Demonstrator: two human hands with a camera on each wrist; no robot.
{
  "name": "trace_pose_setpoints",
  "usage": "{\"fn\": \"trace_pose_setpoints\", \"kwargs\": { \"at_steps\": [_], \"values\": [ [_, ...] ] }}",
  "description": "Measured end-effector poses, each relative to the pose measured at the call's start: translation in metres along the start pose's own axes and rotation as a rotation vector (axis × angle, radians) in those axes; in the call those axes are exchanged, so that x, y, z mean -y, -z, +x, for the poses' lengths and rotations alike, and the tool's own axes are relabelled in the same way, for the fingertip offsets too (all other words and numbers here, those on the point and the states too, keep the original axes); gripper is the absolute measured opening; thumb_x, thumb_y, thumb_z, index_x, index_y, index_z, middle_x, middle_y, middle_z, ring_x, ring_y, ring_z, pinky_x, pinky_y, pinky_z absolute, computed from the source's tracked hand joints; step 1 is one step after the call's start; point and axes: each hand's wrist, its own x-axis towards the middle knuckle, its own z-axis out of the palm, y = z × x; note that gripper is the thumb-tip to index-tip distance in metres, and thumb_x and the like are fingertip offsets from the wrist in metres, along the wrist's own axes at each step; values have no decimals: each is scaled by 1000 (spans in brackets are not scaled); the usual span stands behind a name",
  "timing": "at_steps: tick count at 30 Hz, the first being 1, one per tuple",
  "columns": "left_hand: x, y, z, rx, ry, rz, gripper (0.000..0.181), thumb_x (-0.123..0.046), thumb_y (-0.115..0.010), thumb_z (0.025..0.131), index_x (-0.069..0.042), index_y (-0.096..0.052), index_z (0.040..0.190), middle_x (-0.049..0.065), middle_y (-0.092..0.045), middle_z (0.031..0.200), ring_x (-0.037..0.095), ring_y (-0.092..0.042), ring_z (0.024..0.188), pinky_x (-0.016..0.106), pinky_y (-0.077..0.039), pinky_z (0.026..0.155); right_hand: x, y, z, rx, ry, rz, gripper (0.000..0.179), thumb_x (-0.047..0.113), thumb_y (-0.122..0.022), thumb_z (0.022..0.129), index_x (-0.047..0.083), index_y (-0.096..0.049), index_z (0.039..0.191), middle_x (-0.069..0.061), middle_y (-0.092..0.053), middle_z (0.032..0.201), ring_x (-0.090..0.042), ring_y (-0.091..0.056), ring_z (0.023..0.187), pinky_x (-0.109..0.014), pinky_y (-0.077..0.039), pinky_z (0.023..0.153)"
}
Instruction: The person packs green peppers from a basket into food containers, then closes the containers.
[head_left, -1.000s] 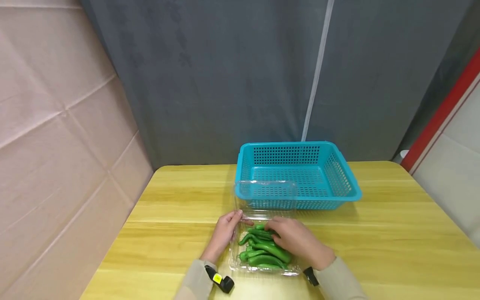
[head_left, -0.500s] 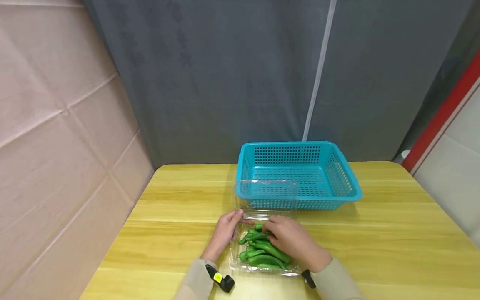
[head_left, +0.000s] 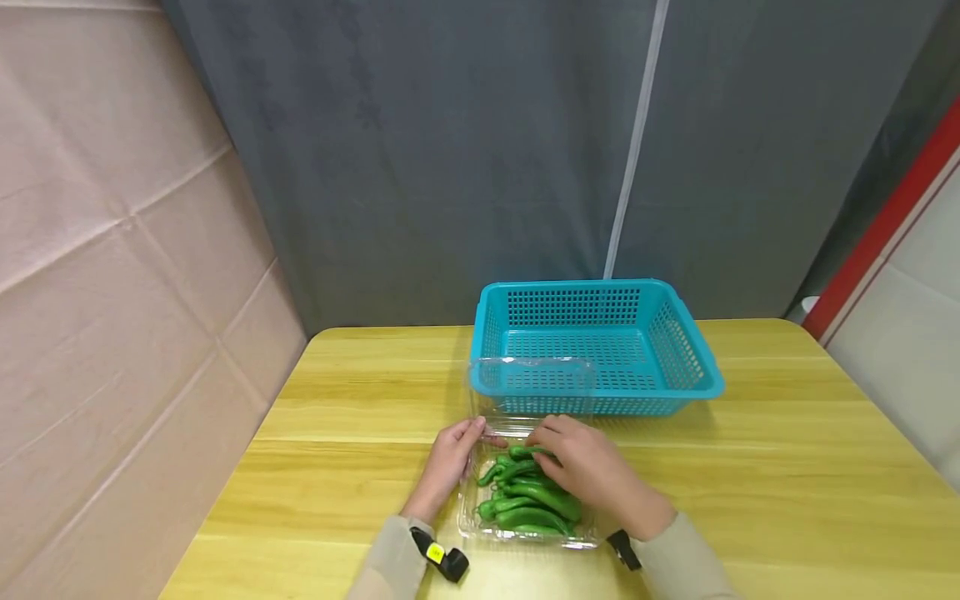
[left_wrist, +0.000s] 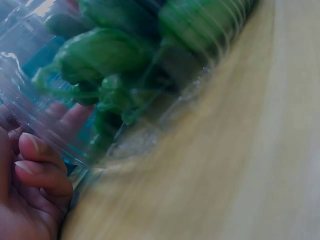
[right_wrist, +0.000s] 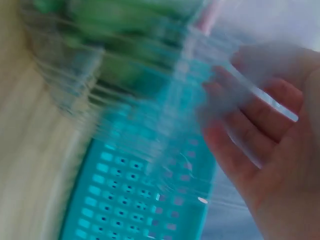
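Several green peppers [head_left: 536,500] lie heaped in a clear plastic clamshell container [head_left: 472,525], its lid [head_left: 532,387] folded back. My left hand [head_left: 447,458] grips the container's left wall near the hinge, thumb on top and some fingers seen through the plastic in the left wrist view. Over the container's far right part is my right hand [head_left: 588,467], fingers loosely bent at the topmost peppers. The right wrist view shows that hand [right_wrist: 265,125] blurred, with nothing between thumb and fingers; whether its fingertips touch a pepper, I cannot tell.
A blue plastic basket [head_left: 693,367] with holes stands behind the container, and the lid overlaps its front left in view. Both are on a wooden table [head_left: 360,400]. A dark grey curtain [head_left: 450,167] hangs behind the table's far edge.
My right hand shifts slightly left, then back right and a little away from the pile. The upper peppers have shifted and one lies nearer the hinge. My left hand stays in place.
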Motion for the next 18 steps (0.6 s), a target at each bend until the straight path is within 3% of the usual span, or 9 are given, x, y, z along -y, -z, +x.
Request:
{"fn": "trace_pose_setpoints", "kwargs": {
  "at_steps": [10,15,18],
  "values": [
    [1,0,-1,8,-5,4,39,-38,-40,95,-7,-63,96,9,-67,93,5,-32,35,21,-29,31,-12,30,1,-327,11,-4,13,12,-64,79,12,-65,92,9,-59,78,-2,-49,62,-15,-42,49],
    [2,0,0,14,-13,0,39,-38,-40,95,-6,-63,96,7,-67,93,6,-32,35,22,-30,30,-21,44,-1,-495,-90,47,11,5,-62,79,8,-65,90,4,-59,74,-6,-50,60,-18,-44,50],
    [2,0,0,16,-16,-2,38,-37,-40,95,-7,-63,96,6,-68,92,6,-32,35,22,-30,30,-27,49,-3,-563,-168,53,16,3,-62,78,5,-65,94,-1,-60,82,-11,-54,67,-23,-47,55]
  ]
}}
